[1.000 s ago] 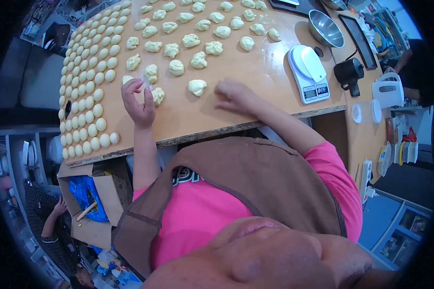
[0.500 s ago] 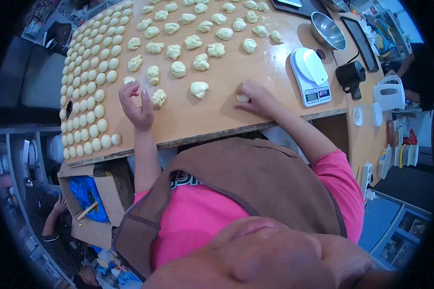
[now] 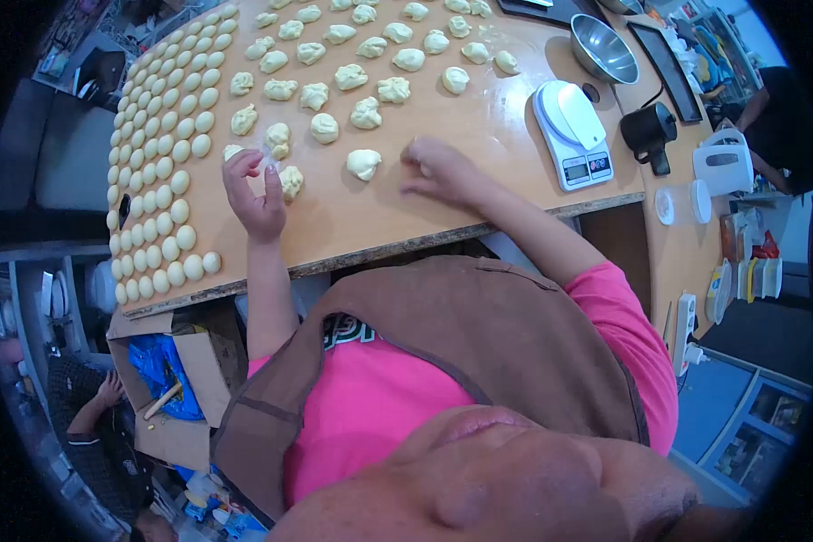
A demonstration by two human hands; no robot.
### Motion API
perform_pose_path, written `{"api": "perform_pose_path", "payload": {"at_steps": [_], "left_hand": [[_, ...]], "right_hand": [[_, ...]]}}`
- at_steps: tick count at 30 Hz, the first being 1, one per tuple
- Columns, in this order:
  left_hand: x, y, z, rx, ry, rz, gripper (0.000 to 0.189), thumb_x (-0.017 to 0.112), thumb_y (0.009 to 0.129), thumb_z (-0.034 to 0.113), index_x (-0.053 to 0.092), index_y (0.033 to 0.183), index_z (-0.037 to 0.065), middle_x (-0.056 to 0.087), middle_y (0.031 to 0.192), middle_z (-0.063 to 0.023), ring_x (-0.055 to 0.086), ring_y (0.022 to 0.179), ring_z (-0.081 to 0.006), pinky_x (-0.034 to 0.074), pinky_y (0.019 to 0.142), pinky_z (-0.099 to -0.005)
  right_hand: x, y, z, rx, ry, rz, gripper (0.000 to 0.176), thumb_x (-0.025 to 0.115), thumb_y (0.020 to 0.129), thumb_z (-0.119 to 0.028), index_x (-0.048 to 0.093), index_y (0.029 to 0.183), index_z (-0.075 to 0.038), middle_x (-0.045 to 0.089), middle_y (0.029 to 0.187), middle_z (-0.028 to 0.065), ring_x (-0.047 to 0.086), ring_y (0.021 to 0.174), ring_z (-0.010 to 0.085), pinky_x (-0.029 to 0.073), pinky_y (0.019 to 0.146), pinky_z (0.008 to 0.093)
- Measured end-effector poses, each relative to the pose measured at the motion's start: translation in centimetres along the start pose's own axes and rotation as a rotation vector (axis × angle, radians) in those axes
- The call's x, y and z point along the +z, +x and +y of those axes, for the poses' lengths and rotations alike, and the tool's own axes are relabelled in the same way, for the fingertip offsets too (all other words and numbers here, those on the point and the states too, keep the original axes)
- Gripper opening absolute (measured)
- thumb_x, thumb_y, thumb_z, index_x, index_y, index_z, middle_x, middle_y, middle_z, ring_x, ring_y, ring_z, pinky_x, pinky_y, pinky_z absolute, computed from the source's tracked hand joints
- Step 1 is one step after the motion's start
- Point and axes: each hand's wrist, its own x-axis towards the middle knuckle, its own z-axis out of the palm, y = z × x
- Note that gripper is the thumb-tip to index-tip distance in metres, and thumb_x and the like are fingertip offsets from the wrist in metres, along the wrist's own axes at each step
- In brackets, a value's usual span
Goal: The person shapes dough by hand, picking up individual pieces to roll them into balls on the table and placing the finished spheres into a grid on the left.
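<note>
Over the near part of the wooden table (image 3: 370, 217), twelve o'clock being its far side, the left hand (image 3: 258, 199) has bent fingers and a raised thumb standing apart from them; a faint clear sheen shows by the fingertips, too indistinct to name. A creased dough lump (image 3: 291, 182) lies just beside the thumb at about two o'clock, another at one, and a pale one at eleven, partly hidden by the fingers. The right hand (image 3: 435, 170) is cupped low, back up, fingers curled; cannot tell if it covers anything. At its nine o'clock, near but apart, sits a smoother dough piece (image 3: 364, 164); at twelve, further off, a rounded one (image 3: 455, 80). More rough lumps scatter between eleven and one o'clock of the left hand and beyond. Smooth dough balls (image 3: 180, 183) run in close rows from its eight to eleven o'clock. From the right hand: white scale (image 3: 574, 135) between two and three, steel bowl (image 3: 603, 50) at two, black jug (image 3: 649, 131) near three, clear tub (image 3: 682, 203) past three. Co-worker in dark clothing (image 3: 786, 126) beyond, also near three. Cardboard box (image 3: 203, 366) with blue plastic (image 3: 161, 361) at the left hand's seven o'clock; second co-worker (image 3: 99, 434) further that way.
</note>
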Motion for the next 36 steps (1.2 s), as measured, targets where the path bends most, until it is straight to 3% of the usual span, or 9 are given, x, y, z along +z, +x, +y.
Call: {"api": "perform_pose_path", "payload": {"at_steps": [5, 7, 9, 13, 15, 17, 21, 29, 36], "left_hand": [[-0.5, -0.2, -0.3, -0.043, -0.009, 0.06, 0.021, 0.059, 0.085, 0.005, 0.053, 0.105, 0.001, 0.053, 0.107, -0.0101, 0.049, 0.086, -0.015, 0.043, 0.073, -0.0276], [-0.3, 0.1, -0.1, -0.031, -0.006, 0.04, 0.022, 0.059, 0.085, 0.005, 0.053, 0.105, 0.002, 0.053, 0.108, -0.01, 0.049, 0.086, -0.0149, 0.043, 0.073, -0.0276], [0.0, 0.1, 0.2, -0.015, -0.005, 0.011, 0.022, 0.059, 0.084, 0.005, 0.053, 0.105, 0.002, 0.053, 0.108, -0.0099, 0.049, 0.086, -0.0148, 0.043, 0.073, -0.0277], [-0.3, 0.1, 0.0, -0.013, 0.021, -0.003, 0.022, 0.06, 0.084, 0.005, 0.053, 0.105, 0.002, 0.053, 0.107, -0.0097, 0.049, 0.086, -0.0148, 0.043, 0.073, -0.0272], [-0.5, -0.1, -0.2, -0.038, 0.005, 0.033, 0.022, 0.06, 0.083, 0.005, 0.054, 0.104, 0.002, 0.053, 0.106, -0.0099, 0.05, 0.086, -0.0152, 0.043, 0.072, -0.0273], [-0.4, -0.1, -0.2, -0.063, -0.015, 0.052, 0.021, 0.059, 0.083, 0.006, 0.054, 0.103, 0.002, 0.053, 0.106, -0.0099, 0.049, 0.086, -0.0155, 0.043, 0.072, -0.0277], [0.2, 0.3, 0.4, 0.002, 0.012, -0.021, 0.021, 0.059, 0.084, 0.006, 0.054, 0.104, 0.002, 0.053, 0.107, -0.0099, 0.049, 0.084, -0.0148, 0.043, 0.072, -0.0277], [-0.3, 0.0, -0.1, -0.047, 0.009, 0.008, 0.022, 0.059, 0.084, 0.006, 0.053, 0.105, 0.001, 0.053, 0.107, -0.0106, 0.05, 0.087, -0.0163, 0.043, 0.073, -0.0271], [-0.3, -0.1, 0.2, -0.029, 0.008, -0.002, 0.022, 0.058, 0.084, 0.005, 0.053, 0.105, 0.001, 0.053, 0.108, -0.0101, 0.049, 0.085, -0.0151, 0.043, 0.073, -0.0272]], "right_hand": [[-0.8, -3.6, 2.2, -0.049, 0.043, 0.006, 0.039, 0.077, 0.073, -0.026, 0.053, 0.094, -0.003, 0.055, 0.091, 0.014, 0.054, 0.085, 0.0309, 0.046, 0.075, 0.0383], [-1.7, -2.0, 0.6, 0.115, -0.022, -0.007, 0.04, 0.077, 0.073, -0.026, 0.054, 0.096, -0.002, 0.056, 0.091, 0.0135, 0.055, 0.087, 0.0313, 0.046, 0.077, 0.0381], [-0.4, 0.3, 1.1, -0.051, -0.02, 0.098, 0.038, 0.076, 0.073, -0.025, 0.055, 0.097, -0.004, 0.055, 0.091, 0.014, 0.055, 0.088, 0.0314, 0.046, 0.076, 0.0396], [0.3, -2.2, -0.2, -0.028, 0.055, -0.098, 0.04, 0.077, 0.072, -0.025, 0.055, 0.098, -0.003, 0.055, 0.093, 0.0134, 0.055, 0.089, 0.0319, 0.046, 0.078, 0.0404], [-0.6, -3.2, 0.7, -0.071, 0.056, -0.048, 0.04, 0.077, 0.072, -0.025, 0.054, 0.097, -0.003, 0.055, 0.092, 0.0136, 0.055, 0.089, 0.0327, 0.046, 0.078, 0.0409], [-2.1, -2.7, 1.2, 0.131, -0.025, -0.035, 0.04, 0.076, 0.072, -0.026, 0.055, 0.097, -0.003, 0.055, 0.093, 0.014, 0.055, 0.09, 0.0337, 0.046, 0.079, 0.0409], [0.6, -0.1, 0.1, -0.056, 0.026, 0.036, 0.043, 0.078, 0.072, -0.027, 0.056, 0.099, -0.002, 0.055, 0.092, 0.0143, 0.055, 0.09, 0.0326, 0.045, 0.078, 0.0398], [-1.4, -1.2, 0.8, 0.036, -0.022, 0.053, 0.039, 0.075, 0.075, -0.027, 0.056, 0.097, -0.001, 0.056, 0.093, 0.013, 0.055, 0.088, 0.0318, 0.046, 0.077, 0.0394], [-0.7, -3.4, 0.6, -0.085, 0.057, -0.018, 0.041, 0.076, 0.074, -0.026, 0.057, 0.1, -0.002, 0.056, 0.092, 0.0139, 0.055, 0.09, 0.0325, 0.046, 0.078, 0.0393]]}}
